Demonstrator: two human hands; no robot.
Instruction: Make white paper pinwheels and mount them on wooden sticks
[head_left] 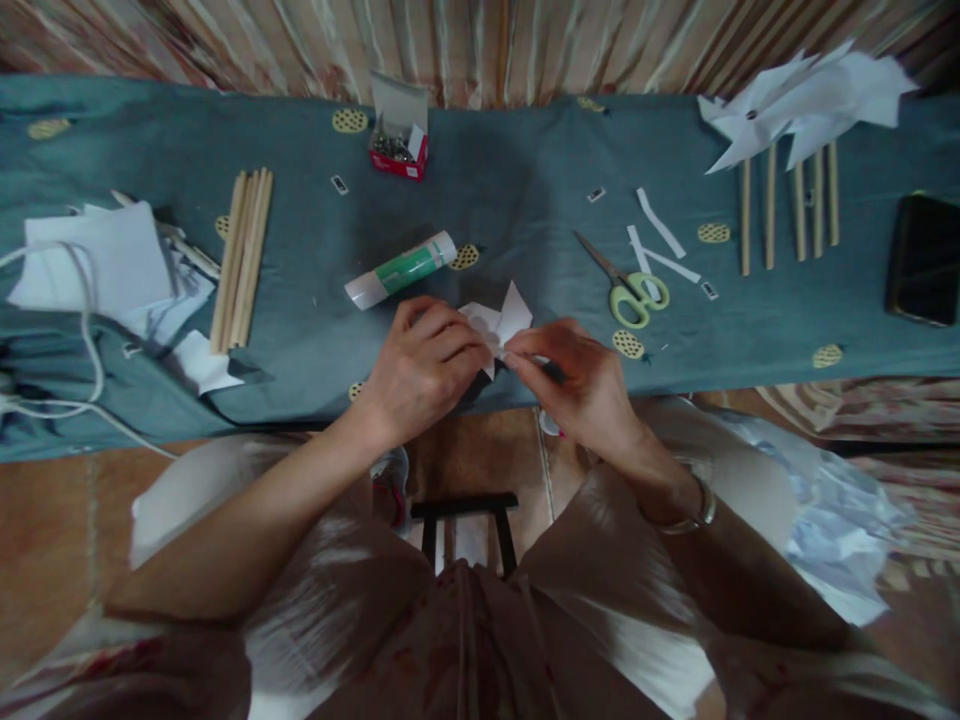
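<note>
Between my two hands, close to the table's front edge, is a small white paper pinwheel (513, 312) with pointed, folded blades. My left hand (429, 362) grips its left side with curled fingers. From the right, my right hand (581, 378) pinches the paper with thumb and forefinger near its middle; the fingertips partly hide that spot. A green and white glue stick (405, 268) lies just beyond my left hand. Scissors with light green handles (628, 296) rest to the right, beside several white paper strips (660, 225).
At the back stands an open red box (400, 155) of small metal pieces. Wooden sticks (241, 260) and white paper sheets (97, 262) lie left, near a white cable (91, 345). Finished pinwheels (814, 105) on sticks lie far right, with a black phone (924, 260).
</note>
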